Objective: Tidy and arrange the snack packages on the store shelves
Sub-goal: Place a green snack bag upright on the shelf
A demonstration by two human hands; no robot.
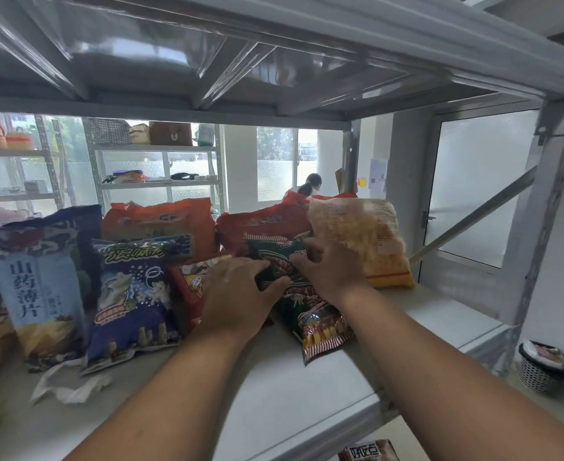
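Observation:
A green and red snack bag (310, 314) lies tilted on the grey shelf (307, 387). My left hand (240, 294) grips its left edge, thumb over the front. My right hand (327, 264) grips its upper right part. Behind my right hand leans a yellow-orange bag (367, 237). Red bags (264, 227) and an orange bag (161, 224) stand at the back. To the left stand a dark blue bag (131, 301) and a pale blue bag (41, 294). A small red bag (191, 277) is partly hidden under my left hand.
Crumpled white paper (71, 384) lies at the shelf front left. The upper shelf (274, 61) hangs close overhead. A steel post (546, 194) and brace stand right. A mesh waste bin (543, 367) sits on the floor. A person (309, 186) sits beyond the shelf.

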